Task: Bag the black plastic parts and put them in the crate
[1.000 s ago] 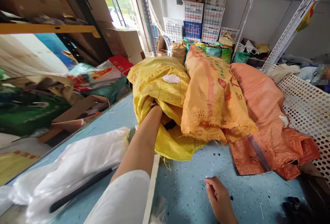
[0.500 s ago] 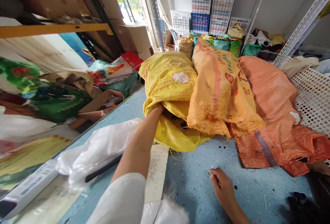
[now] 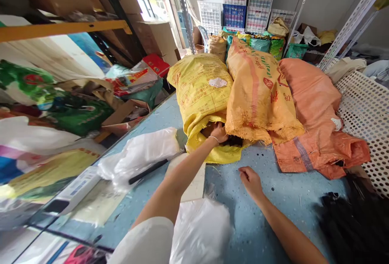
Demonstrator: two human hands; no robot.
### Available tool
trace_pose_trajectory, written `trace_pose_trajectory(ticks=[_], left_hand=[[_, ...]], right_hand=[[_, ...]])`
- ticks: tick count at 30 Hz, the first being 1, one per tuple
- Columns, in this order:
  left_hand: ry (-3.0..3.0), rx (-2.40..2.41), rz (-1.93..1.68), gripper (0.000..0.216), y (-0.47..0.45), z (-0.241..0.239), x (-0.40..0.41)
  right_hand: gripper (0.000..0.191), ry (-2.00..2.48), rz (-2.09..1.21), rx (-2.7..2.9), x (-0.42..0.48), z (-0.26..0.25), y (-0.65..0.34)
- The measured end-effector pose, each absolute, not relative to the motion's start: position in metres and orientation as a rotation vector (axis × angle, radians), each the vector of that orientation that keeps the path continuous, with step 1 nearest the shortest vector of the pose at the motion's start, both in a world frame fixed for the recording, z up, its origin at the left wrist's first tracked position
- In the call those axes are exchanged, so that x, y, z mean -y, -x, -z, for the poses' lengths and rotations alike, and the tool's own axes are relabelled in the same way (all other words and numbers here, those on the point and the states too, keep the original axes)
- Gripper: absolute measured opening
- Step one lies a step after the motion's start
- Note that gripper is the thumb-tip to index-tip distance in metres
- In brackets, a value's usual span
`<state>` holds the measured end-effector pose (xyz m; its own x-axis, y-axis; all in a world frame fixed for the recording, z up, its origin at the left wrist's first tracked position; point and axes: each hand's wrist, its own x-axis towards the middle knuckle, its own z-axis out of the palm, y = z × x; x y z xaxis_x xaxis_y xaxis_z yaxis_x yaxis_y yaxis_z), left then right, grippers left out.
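Note:
My left hand [image 3: 218, 132] is at the open mouth of a yellow woven sack [image 3: 203, 93] lying on the blue table [image 3: 273, 199]. Its fingers curl into dark material at the sack's opening; what they grip is partly hidden. A bead bracelet shows on that wrist. My right hand [image 3: 249, 179] rests on the blue table a little in front of the sack, fingers loosely bent and holding nothing. An orange-yellow sack [image 3: 258, 89] lies against the yellow one, overlapping its right side.
A salmon-orange sack [image 3: 316, 118] lies further right beside a white perforated panel [image 3: 364, 122]. White plastic bags [image 3: 142, 154] and a black rod [image 3: 152, 170] lie left of the hands. A black pile [image 3: 349, 219] sits at the right. Cluttered shelves stand left; stacked crates [image 3: 243, 0] behind.
My left hand has drawn back out of the yellow sack to its mouth, where the whole hand now shows. My right hand has shifted slightly forward on the table. The view has pulled back.

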<state>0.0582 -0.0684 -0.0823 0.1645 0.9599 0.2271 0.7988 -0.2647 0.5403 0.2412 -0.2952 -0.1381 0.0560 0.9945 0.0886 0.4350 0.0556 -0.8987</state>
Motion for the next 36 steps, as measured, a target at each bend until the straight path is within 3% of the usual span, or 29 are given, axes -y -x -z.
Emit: trace_pose_trajectory(ticks=[3, 6, 11, 17, 23, 26, 28, 31, 36], left_hand=[[-2.225, -1.522, -0.618, 0.045, -0.082, 0.086, 0.100], [-2.232, -1.435, -0.558, 0.068, -0.084, 0.086, 0.140], [-2.070, -1.351, -0.808, 0.093, -0.070, 0.082, 0.201], [-1.913, -1.279, -1.044, 0.087, -0.085, 0.077, 0.245], [-1.778, -1.192, -1.080, 0.097, -0.122, 0.070, 0.291], [-1.517, -1.102, -1.112, 0.085, -0.128, 0.063, 0.322], [-1.308, -1.025, -1.059, 0.066, -0.123, 0.057, 0.344], [-1.015, -0.877, -0.960, 0.044, -0.106, 0.045, 0.376], [-0.765, -0.542, -0.747, 0.056, -0.084, 0.023, 0.414]], right_hand=[[0.029, 1.486, -0.957, 1.333, 0.291, 0.136, -0.245], [0.036, 1.515, -0.998, 1.230, 0.294, 0.133, -0.256], [0.043, 1.534, -1.014, 1.139, 0.314, 0.118, -0.269], [0.047, 1.542, -0.940, 1.266, 0.336, 0.095, -0.264], [0.023, 1.548, -0.851, 1.600, 0.352, 0.085, -0.254], [0.025, 1.609, -0.697, 1.551, 0.381, 0.076, -0.247], [0.029, 1.575, -0.624, 1.638, 0.404, 0.063, -0.247], [0.025, 1.463, -0.710, 1.823, 0.433, 0.036, -0.260], [0.030, 1.470, -0.405, 1.898, 0.442, 0.003, -0.283]])
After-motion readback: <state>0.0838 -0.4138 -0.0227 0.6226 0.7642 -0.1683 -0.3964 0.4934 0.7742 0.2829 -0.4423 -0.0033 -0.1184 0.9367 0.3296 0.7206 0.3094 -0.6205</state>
